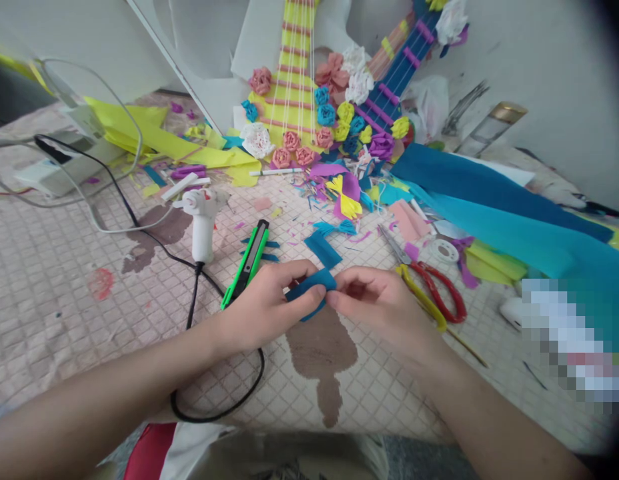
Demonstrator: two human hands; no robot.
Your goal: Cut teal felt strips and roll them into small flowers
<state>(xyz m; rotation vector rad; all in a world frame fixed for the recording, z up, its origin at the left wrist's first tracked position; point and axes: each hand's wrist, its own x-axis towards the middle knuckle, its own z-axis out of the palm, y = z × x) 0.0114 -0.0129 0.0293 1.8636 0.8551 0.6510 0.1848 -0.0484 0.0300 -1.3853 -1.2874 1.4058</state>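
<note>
Between my hands is a folded strip of blue crepe paper point(309, 285), above the checked tablecloth. My left hand point(274, 300) pinches its left side, thumb lying across the front. The fingertips of my right hand point(372, 297) close on its right end. Just beyond lies another blue paper piece point(323, 248) with a fringed end. A green box cutter point(248, 260) rests left of my left hand. Scissors point(429, 280) with red and yellow handles lie beside my right hand. The inner fingers of both hands are partly hidden.
A white hot glue gun point(203, 223) stands at left, its black cord looping toward the front edge. Behind are a yellow paper guitar point(294, 80) and a blue one point(389, 93) with paper roses. Paper scraps, blue sheets point(499, 200) and a power strip point(54, 163) surround the work area.
</note>
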